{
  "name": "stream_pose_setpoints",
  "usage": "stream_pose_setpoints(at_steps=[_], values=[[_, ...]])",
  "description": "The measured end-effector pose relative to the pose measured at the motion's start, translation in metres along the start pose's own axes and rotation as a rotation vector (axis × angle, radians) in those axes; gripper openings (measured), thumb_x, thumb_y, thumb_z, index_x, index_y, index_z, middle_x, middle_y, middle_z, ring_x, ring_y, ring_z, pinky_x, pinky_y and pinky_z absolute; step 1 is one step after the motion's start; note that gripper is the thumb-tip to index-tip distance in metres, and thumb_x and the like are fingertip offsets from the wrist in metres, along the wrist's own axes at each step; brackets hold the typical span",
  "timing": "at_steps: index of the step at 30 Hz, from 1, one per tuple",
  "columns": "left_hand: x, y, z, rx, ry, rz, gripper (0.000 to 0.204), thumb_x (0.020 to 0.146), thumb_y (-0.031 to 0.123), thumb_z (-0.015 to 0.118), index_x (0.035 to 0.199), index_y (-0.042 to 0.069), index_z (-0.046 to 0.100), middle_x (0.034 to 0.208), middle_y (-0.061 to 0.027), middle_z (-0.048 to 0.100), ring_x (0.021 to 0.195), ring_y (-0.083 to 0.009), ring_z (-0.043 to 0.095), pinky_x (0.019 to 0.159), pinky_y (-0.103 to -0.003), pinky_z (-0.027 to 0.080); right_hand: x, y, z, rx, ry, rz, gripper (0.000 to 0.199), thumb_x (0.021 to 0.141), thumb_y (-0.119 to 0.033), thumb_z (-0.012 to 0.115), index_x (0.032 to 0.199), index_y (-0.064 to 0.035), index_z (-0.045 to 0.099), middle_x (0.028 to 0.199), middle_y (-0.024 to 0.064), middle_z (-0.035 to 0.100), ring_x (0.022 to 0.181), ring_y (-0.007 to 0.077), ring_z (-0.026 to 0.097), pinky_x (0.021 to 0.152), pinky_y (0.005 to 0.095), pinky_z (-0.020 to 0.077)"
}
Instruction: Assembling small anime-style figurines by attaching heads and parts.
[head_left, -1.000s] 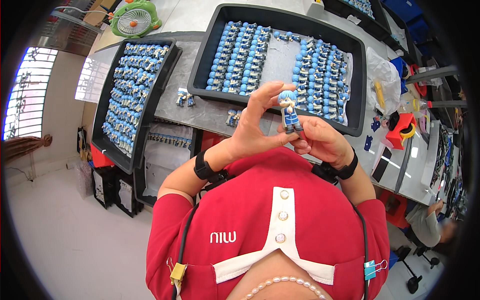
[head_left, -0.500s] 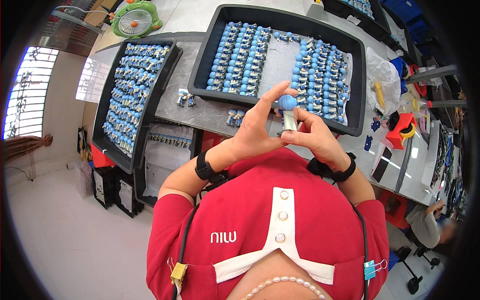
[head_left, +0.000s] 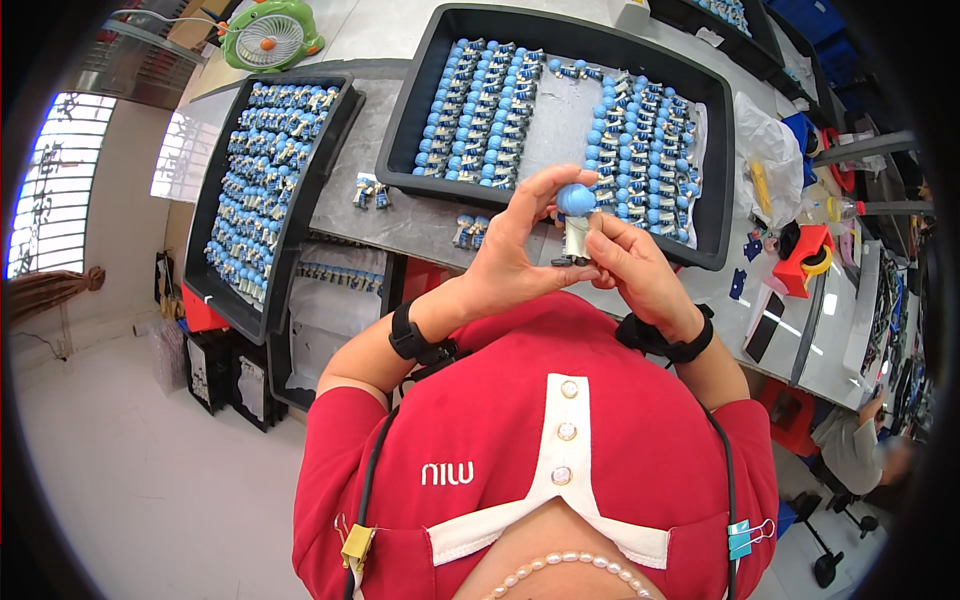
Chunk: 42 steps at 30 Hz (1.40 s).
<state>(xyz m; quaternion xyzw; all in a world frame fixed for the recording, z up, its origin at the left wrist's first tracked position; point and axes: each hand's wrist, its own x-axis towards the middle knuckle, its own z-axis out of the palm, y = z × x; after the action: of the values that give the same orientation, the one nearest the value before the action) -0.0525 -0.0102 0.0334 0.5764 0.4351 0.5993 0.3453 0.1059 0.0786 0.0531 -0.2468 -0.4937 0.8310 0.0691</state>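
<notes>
Two hands are raised together above the near edge of the grey counter point(head_left: 420, 225), and one small figurine point(head_left: 574, 222) with a round blue head and a pale grey body is held upright between them. The left hand point(head_left: 515, 255) is closed on the figurine, its thumb and forefinger arched around the blue head, while the right hand point(head_left: 635, 268) is clamped on the grey body from the other side, so that the fingertips of both hands nearly meet. A black band is worn on each wrist. Just beyond the hands, a large black tray point(head_left: 560, 120) is set on the counter; rows of like blue-headed figurines are packed along its left and right parts, with a bare strip left between them. A second black tray point(head_left: 265, 190), also filled with rows of figurines, is laid further to the left, overhanging the counter's edge. Between the two trays, a few loose figurines point(head_left: 369, 191) are left on the counter, and another small pair point(head_left: 467, 231) is seen just left of the left hand. A green fan point(head_left: 268, 35) is placed at the far left corner.
</notes>
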Motion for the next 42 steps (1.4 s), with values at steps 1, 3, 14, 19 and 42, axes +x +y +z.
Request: stream_pose_setpoints(at_steps=[1, 3, 14, 19, 42], values=[[0.0, 0.001, 0.0, 0.03, -0.006, 0.006, 0.085, 0.068, 0.001, 0.078, 0.136, 0.008, 0.027, 0.136, -0.0144, 0.038, 0.12, -0.0195, 0.045, 0.1, -0.034, 0.037, 0.0, 0.001, 0.0, 0.0, 0.0, 0.001, 0.026, 0.09, -0.036, 0.058, 0.081, -0.0133, 0.05, 0.07, -0.0084, 0.044, 0.06, 0.0007, 0.035, 0.054, 0.0163, 0.0296], [0.0, 0.0, 0.0, 0.061, -0.012, 0.013, 0.084, 0.068, 0.001, 0.078, 0.135, 0.008, 0.029, 0.137, -0.0143, 0.038, 0.12, -0.019, 0.045, 0.1, -0.034, 0.038, 0.001, 0.002, 0.0, -0.018, 0.012, 0.002, 0.027, 0.091, -0.038, 0.057, 0.081, -0.0134, 0.05, 0.07, -0.0086, 0.044, 0.06, 0.001, 0.035, 0.053, 0.0165, 0.0295], [0.003, 0.0, -0.002, 0.411, 0.048, 0.063, 0.073, 0.064, -0.004, 0.072, 0.128, 0.005, 0.039, 0.123, -0.0145, 0.049, 0.111, -0.0292, 0.051, 0.087, -0.033, 0.046, -0.001, -0.002, -0.013, -0.44, 0.014, -0.079, 0.018, 0.087, -0.019, 0.06, 0.097, -0.0049, 0.055, 0.082, -0.0031, 0.044, 0.073, 0.004, 0.039, 0.064, 0.0197, 0.0336], [0.003, 0.0, -0.004, 0.327, 0.032, -0.022, 0.073, 0.064, -0.004, 0.072, 0.128, 0.004, 0.038, 0.126, -0.0149, 0.045, 0.114, -0.0293, 0.049, 0.083, -0.032, 0.048, -0.006, -0.014, -0.017, -0.275, 0.14, -0.158, 0.024, 0.093, -0.012, 0.051, 0.115, -0.0026, 0.055, 0.087, -0.0013, 0.05, 0.083, 0.0058, 0.049, 0.077, 0.0223, 0.0421], [0.013, 0.007, 0.0, 0.44, -0.025, 0.014, 0.079, 0.059, -0.009, 0.068, 0.131, 0.004, 0.038, 0.124, -0.0173, 0.044, 0.117, -0.0349, 0.044, 0.091, -0.037, 0.044, -0.002, -0.023, -0.007, -0.524, 0.162, -0.475, 0.017, 0.076, 0.004, 0.066, 0.093, 0.0001, 0.063, 0.093, 0.007, 0.062, 0.084, 0.0136, 0.063, 0.075, 0.026, 0.0534]])
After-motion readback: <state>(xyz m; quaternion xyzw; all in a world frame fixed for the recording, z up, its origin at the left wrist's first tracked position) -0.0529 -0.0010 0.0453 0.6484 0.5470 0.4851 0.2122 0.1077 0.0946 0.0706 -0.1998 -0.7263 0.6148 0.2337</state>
